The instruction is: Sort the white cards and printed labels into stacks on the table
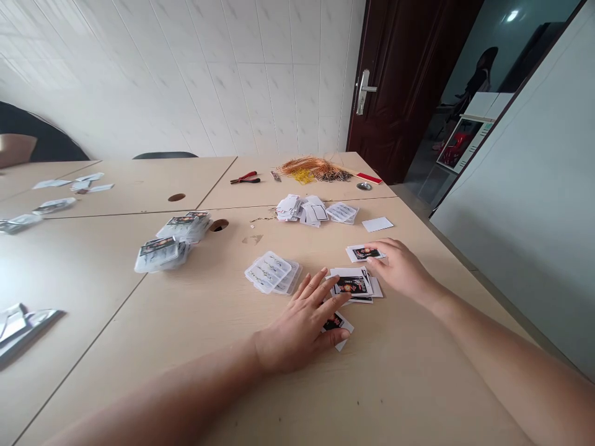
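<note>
- Right of the frame's centre, the stack [352,285] lay between both hands, its long axis roughly sideways.
- The left hand [302,325] was nearer: spread wide, fingertips at the stack's left edge, gripping nothing.
- Under its thumb side lay the lower card [333,323], tilted.
- The right hand [400,269], half closed, seemed to pinch the upper card [362,253], just above the stack; whether lifted, I could not tell.

The left hand [302,325] lies over a card [336,321]; the right hand [400,267] pinches other cards [365,253] beside the pile [352,285]. Boxes [269,271] lie near.
</note>
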`<state>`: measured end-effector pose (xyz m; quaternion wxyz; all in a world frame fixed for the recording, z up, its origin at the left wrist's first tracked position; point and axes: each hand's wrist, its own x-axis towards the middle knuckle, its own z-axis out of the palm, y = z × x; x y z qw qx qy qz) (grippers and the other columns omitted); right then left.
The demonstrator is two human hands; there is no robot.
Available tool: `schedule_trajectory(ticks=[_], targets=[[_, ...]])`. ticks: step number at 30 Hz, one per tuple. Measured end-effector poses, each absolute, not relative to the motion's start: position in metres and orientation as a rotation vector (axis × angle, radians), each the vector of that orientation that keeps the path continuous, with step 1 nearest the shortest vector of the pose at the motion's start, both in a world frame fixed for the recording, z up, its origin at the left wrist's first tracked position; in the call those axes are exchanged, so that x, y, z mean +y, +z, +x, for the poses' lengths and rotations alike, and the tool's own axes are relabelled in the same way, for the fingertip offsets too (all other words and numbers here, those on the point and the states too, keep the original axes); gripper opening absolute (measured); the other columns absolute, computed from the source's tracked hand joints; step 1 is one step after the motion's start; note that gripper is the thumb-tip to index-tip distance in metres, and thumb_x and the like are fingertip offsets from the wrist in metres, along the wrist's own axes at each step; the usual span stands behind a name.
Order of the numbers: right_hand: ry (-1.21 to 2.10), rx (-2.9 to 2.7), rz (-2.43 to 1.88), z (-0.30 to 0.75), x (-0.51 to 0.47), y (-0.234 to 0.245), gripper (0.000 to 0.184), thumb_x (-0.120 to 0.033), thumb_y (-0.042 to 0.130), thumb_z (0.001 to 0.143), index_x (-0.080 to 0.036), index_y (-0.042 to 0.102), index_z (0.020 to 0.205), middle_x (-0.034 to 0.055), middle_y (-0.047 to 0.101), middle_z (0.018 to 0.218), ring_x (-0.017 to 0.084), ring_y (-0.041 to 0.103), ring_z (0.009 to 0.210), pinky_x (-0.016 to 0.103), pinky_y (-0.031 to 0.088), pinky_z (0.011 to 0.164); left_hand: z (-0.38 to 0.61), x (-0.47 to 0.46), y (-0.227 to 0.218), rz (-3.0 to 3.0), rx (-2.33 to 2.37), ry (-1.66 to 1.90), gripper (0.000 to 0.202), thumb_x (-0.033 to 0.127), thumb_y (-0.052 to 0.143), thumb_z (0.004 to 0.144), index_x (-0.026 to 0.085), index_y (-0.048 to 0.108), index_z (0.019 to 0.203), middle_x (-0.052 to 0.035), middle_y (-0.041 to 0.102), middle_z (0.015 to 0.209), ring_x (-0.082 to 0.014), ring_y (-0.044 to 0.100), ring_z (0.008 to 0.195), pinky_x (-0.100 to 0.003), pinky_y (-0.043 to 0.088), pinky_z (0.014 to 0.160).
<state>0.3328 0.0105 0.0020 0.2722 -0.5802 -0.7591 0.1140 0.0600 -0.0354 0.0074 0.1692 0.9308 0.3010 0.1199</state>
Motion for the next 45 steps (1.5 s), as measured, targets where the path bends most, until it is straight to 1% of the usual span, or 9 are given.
schedule_trajectory(ticks=[9,14,17,19,22,25,31,38,45], targets=[[0.236,-2.066,-1.661,0.346,0.028,-0.009,0.031,-0.036,0.064,0.099,-0.021,0.066,0.126,0.0101,0.065,0.135,0.025,0.065,0.118,0.050,0.055,0.101,0.060,-0.037,0.007,2.696,0.838,0.336,0.052,0.051,0.050,0.103,0.017,0.060,0.142,-0.0226,0.042,0.163,-0.0453,0.022,0.156,-0.070,0.031,0.119],[0.363,-1.958,-1.731,0.350,0.024,-0.002,0.028,-0.035,0.065,0.099,-0.019,0.067,0.122,0.0092,0.068,0.128,0.023,0.068,0.110,0.046,0.058,0.095,0.060,-0.037,0.008,2.697,0.812,0.359,0.057,0.050,0.063,0.097,0.015,0.058,0.143,-0.0243,0.043,0.162,-0.0462,0.027,0.155,-0.071,0.031,0.119],[0.473,-1.886,-1.719,0.351,0.022,0.007,0.028,-0.036,0.065,0.099,-0.018,0.066,0.121,0.0080,0.070,0.120,0.020,0.070,0.100,0.042,0.061,0.087,0.060,-0.038,0.011,2.676,0.857,0.408,0.062,0.044,0.073,0.090,0.019,0.055,0.144,-0.0219,0.048,0.159,-0.0434,0.035,0.153,-0.066,0.039,0.118],[0.547,-1.855,-1.677,0.348,0.019,0.013,0.030,-0.036,0.064,0.100,-0.017,0.065,0.123,0.0077,0.070,0.118,0.020,0.071,0.096,0.040,0.062,0.083,0.060,-0.039,0.014,2.643,0.943,0.464,0.061,0.037,0.073,0.089,0.018,0.052,0.143,-0.0208,0.058,0.150,-0.0390,0.049,0.145,-0.059,0.047,0.114],[0.628,-1.855,-1.584,0.341,0.010,0.020,0.034,-0.036,0.063,0.100,-0.017,0.063,0.128,0.0083,0.070,0.120,0.020,0.072,0.097,0.040,0.062,0.082,0.060,-0.042,0.022,2.572,1.111,0.540,0.045,0.029,0.066,0.091,0.018,0.053,0.133,-0.0160,0.070,0.127,-0.0320,0.067,0.122,-0.050,0.056,0.104],[0.639,-1.918,-1.518,0.330,0.001,0.020,0.031,-0.035,0.065,0.100,-0.017,0.064,0.125,0.0079,0.071,0.119,0.020,0.071,0.097,0.040,0.062,0.083,0.059,-0.044,0.029,2.528,1.203,0.530,0.034,0.026,0.065,0.090,0.020,0.055,0.122,-0.0111,0.072,0.115,-0.0311,0.070,0.111,-0.049,0.057,0.098],[0.494,-2.098,-1.390,0.310,-0.014,0.017,0.027,-0.035,0.068,0.096,-0.020,0.069,0.119,0.0101,0.065,0.136,0.028,0.059,0.129,0.056,0.047,0.110,0.058,-0.046,0.033,2.528,1.164,0.366,0.049,0.021,0.072,0.083,0.016,0.054,0.129,-0.0132,0.071,0.122,-0.0324,0.067,0.118,-0.046,0.054,0.102],[0.531,-2.257,-1.300,0.305,-0.018,0.012,0.028,-0.036,0.068,0.097,-0.020,0.070,0.119,0.0114,0.065,0.138,0.027,0.063,0.125,0.053,0.051,0.106,0.057,-0.044,0.035,2.511,1.126,0.295,0.053,0.019,0.072,0.083,0.018,0.056,0.134,-0.0117,0.072,0.125,-0.0320,0.066,0.120,-0.047,0.054,0.103],[0.555,-2.175,-1.343,0.305,-0.016,0.013,0.028,-0.035,0.065,0.099,-0.019,0.068,0.121,0.0100,0.069,0.130,0.025,0.066,0.119,0.050,0.055,0.102,0.057,-0.039,0.032,2.541,1.017,0.305,0.056,0.025,0.069,0.090,0.025,0.057,0.145,-0.0131,0.064,0.142,-0.0324,0.061,0.128,-0.049,0.051,0.109]])
